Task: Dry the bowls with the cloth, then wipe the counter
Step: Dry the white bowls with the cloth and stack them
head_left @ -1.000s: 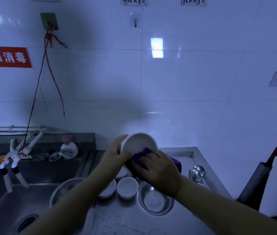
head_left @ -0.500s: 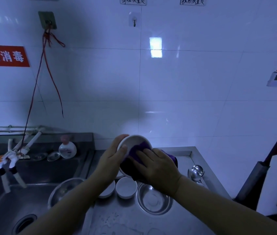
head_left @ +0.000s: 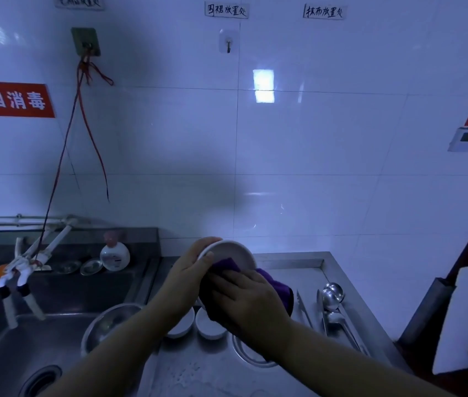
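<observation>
A white bowl (head_left: 234, 252) is tilted up above the steel counter (head_left: 204, 376), its opening facing me. My left hand (head_left: 188, 272) grips its left rim, thumb over the edge. My right hand (head_left: 248, 296) presses a purple cloth (head_left: 277, 285) into the bowl's lower part, fingers curled round the cloth. Two small white bowls (head_left: 211, 325) stand upright on the counter below my hands, partly hidden by my left forearm.
A steel bowl (head_left: 103, 325) sits at the sink's edge and a steel dish (head_left: 248, 356) lies under my right wrist. Ladles and tongs (head_left: 331, 299) lie on the right. The sink (head_left: 12, 353) with taps, a soap bottle (head_left: 114, 255) and a white board (head_left: 462, 319) flank the counter.
My right hand has slid the cloth lower in the bowl, uncovering more of the white inside. The left hand keeps its grip on the rim.
</observation>
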`<action>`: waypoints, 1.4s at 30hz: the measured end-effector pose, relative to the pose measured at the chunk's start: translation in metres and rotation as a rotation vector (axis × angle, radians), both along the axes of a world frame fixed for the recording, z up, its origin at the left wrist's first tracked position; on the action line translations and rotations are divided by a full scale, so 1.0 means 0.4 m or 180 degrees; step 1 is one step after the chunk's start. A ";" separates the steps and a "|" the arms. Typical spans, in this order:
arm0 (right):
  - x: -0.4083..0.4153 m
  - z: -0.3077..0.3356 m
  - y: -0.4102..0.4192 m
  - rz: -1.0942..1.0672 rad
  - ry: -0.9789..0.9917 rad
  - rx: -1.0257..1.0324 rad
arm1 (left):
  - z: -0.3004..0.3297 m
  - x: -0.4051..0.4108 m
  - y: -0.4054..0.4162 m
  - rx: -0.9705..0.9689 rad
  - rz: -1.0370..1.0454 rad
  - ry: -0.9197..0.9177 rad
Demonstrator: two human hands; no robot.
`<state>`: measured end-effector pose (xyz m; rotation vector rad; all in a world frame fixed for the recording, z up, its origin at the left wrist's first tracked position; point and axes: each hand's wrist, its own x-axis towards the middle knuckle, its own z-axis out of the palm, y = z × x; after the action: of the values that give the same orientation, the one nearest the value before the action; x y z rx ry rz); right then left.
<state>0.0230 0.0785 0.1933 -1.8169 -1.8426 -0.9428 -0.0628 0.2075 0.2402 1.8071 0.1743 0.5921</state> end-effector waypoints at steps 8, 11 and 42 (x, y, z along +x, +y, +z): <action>0.112 0.039 -0.065 0.0906 -0.1414 -0.0596 | 0.025 0.007 0.021 0.0299 -0.0916 0.1276; 0.120 0.033 -0.053 0.0817 -0.1620 -0.0649 | 0.039 0.027 0.040 0.0294 -0.1143 0.1832; 0.090 0.020 -0.099 -0.0094 0.0617 -0.0775 | -0.009 -0.017 0.061 0.4095 -0.0734 0.0868</action>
<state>0.0591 0.0389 0.2015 -2.0027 -1.8782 -0.5471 -0.0694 0.2320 0.2368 3.0930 -0.3184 0.2615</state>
